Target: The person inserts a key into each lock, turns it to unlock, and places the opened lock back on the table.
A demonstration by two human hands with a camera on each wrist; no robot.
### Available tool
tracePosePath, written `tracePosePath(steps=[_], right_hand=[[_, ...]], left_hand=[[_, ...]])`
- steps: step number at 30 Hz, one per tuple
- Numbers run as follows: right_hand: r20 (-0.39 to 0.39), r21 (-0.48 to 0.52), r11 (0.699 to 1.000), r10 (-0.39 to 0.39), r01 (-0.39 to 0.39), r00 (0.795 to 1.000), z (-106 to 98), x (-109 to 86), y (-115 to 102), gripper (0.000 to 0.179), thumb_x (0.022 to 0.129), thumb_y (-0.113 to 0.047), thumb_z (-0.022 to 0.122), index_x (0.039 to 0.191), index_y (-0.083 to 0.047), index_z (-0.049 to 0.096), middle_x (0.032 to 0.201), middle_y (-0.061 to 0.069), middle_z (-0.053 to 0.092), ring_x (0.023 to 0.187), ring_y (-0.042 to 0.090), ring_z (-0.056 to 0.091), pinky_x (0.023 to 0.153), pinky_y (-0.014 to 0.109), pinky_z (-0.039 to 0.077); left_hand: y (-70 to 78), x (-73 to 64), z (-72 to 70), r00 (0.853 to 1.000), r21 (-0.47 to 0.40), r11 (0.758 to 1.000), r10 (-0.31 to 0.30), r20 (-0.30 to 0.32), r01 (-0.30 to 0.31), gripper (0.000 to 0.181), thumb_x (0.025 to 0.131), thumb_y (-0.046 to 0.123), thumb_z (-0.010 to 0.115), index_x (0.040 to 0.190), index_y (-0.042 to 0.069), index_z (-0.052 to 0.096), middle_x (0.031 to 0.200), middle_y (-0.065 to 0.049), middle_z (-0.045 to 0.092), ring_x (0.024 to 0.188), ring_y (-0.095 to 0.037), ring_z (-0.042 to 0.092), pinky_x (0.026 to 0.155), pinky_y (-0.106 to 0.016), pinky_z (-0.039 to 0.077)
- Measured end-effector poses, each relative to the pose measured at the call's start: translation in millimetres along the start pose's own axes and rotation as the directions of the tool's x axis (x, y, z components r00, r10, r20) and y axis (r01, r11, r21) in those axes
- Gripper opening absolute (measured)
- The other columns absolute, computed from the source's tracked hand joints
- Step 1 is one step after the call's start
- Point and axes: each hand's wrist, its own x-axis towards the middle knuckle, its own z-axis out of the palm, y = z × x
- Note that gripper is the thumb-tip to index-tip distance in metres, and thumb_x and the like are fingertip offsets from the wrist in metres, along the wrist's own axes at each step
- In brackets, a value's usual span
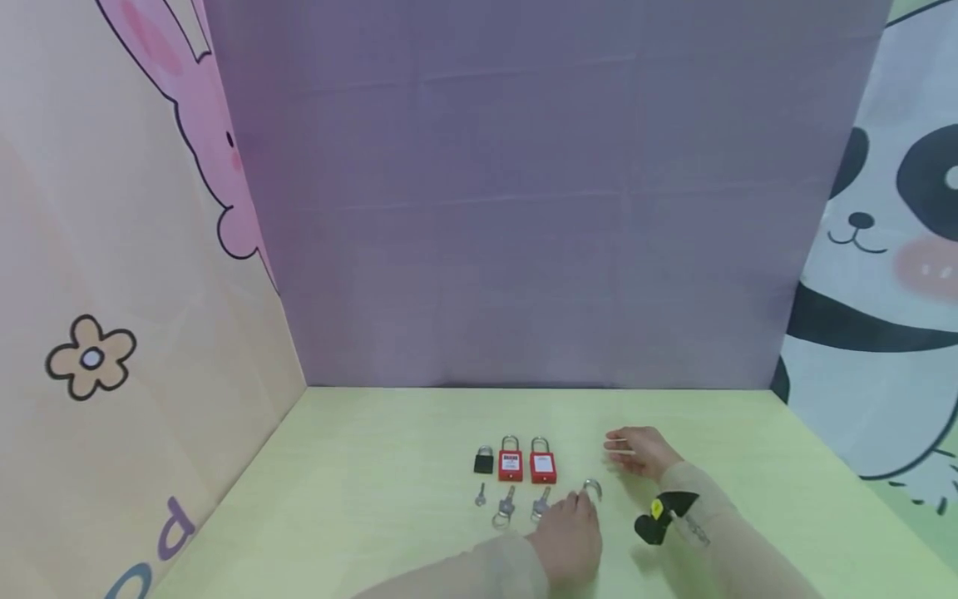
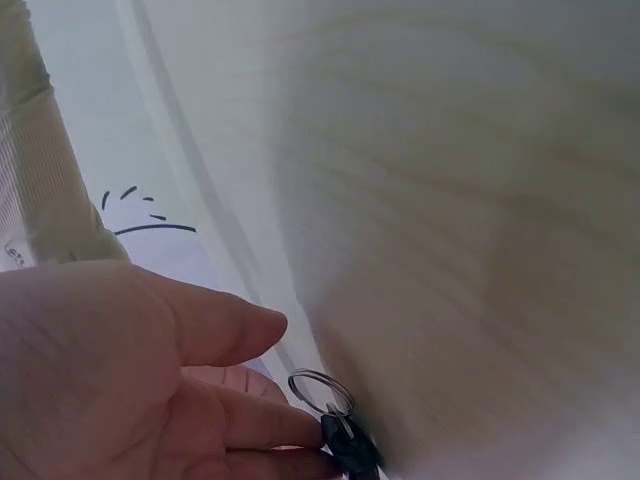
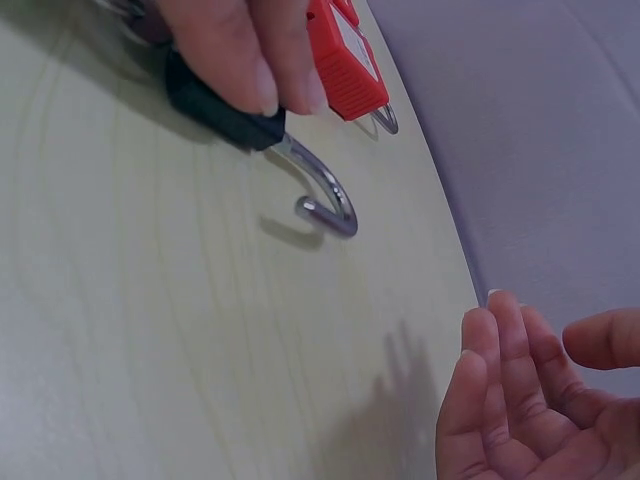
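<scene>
My left hand (image 1: 572, 532) reaches over a black padlock (image 3: 225, 110) with its fingertips on the body. In the left wrist view the fingers (image 2: 270, 425) touch the lock's end, and the thumb stands apart from it. The curved metal shackle (image 3: 335, 190) is swung out. A key ring (image 2: 322, 390) hangs at the lock's other end. My right hand (image 1: 639, 449) hovers to the right of the lock, palm turned inward, fingers extended and nothing in them; the right wrist view shows its fingers (image 3: 515, 370) close to the thumb.
Left of the hands stand a small black padlock (image 1: 483, 462) and two red padlocks, one left (image 1: 511, 464) and one right (image 1: 543, 466), their shackles upward. Before them lie a small key (image 1: 481, 495) and two keys on rings (image 1: 506, 506). A purple backdrop (image 1: 524, 249) closes off the table's far edge.
</scene>
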Motion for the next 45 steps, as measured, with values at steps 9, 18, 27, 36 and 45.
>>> tracePosePath(steps=[9,18,27,36,45], right_hand=[[-0.008,-0.003,1.0,0.013,-0.013,1.0,0.6,-0.7,-6.6,0.039,0.1,-0.012,0.041,0.13,0.011,0.047,0.096,0.011,0.068,0.071,0.01,0.064,0.065,0.022,0.051],[-0.01,-0.025,1.0,0.01,-0.01,1.0,1.8,0.3,-10.3,0.039,0.1,-0.013,0.04,0.131,0.01,0.048,0.102,0.014,0.068,0.071,0.01,0.063,0.066,0.022,0.051],[0.01,-0.004,0.999,-0.036,0.036,0.999,-1.1,-1.5,-10.6,0.038,0.099,-0.013,0.042,0.129,0.011,0.048,0.091,0.006,0.068,0.073,0.011,0.065,0.069,0.024,0.053],[0.012,-0.014,0.999,-0.049,0.049,0.999,0.8,2.6,-8.7,0.038,0.099,-0.012,0.043,0.128,0.011,0.048,0.095,0.009,0.068,0.073,0.011,0.064,0.068,0.024,0.052],[-0.005,-0.022,0.999,-0.032,0.032,0.999,6.2,2.5,1.9,0.037,0.099,-0.011,0.042,0.127,0.011,0.049,0.097,0.012,0.068,0.073,0.012,0.064,0.068,0.025,0.053]], left_hand=[[-6.1,18.5,-4.7,0.982,-0.073,0.983,-0.176,-0.072,0.171,0.059,0.09,0.026,0.062,0.143,0.01,0.043,0.145,-0.006,0.046,0.133,-0.019,0.046,0.108,-0.031,0.04],[-14.0,35.9,-10.9,0.982,0.164,0.97,-0.167,-0.093,0.18,0.053,0.097,0.034,0.053,0.144,0.013,0.043,0.149,-0.002,0.043,0.137,-0.014,0.041,0.112,-0.025,0.031],[-29.7,38.0,-20.1,0.985,0.077,0.987,-0.136,-0.102,0.144,0.057,0.094,0.037,0.056,0.146,0.019,0.041,0.152,0.002,0.04,0.138,-0.015,0.039,0.113,-0.032,0.032],[-72.2,6.4,-63.3,0.956,-0.295,0.942,-0.22,-0.192,0.158,0.041,0.097,0.028,0.054,0.135,0.013,0.055,0.133,-0.004,0.059,0.118,-0.018,0.057,0.101,-0.036,0.046],[-141.3,-19.8,-57.7,0.919,-0.481,0.859,-0.318,-0.233,0.175,0.028,0.096,0.019,0.052,0.116,0.005,0.065,0.11,-0.01,0.069,0.094,-0.022,0.066,0.086,-0.041,0.052]])
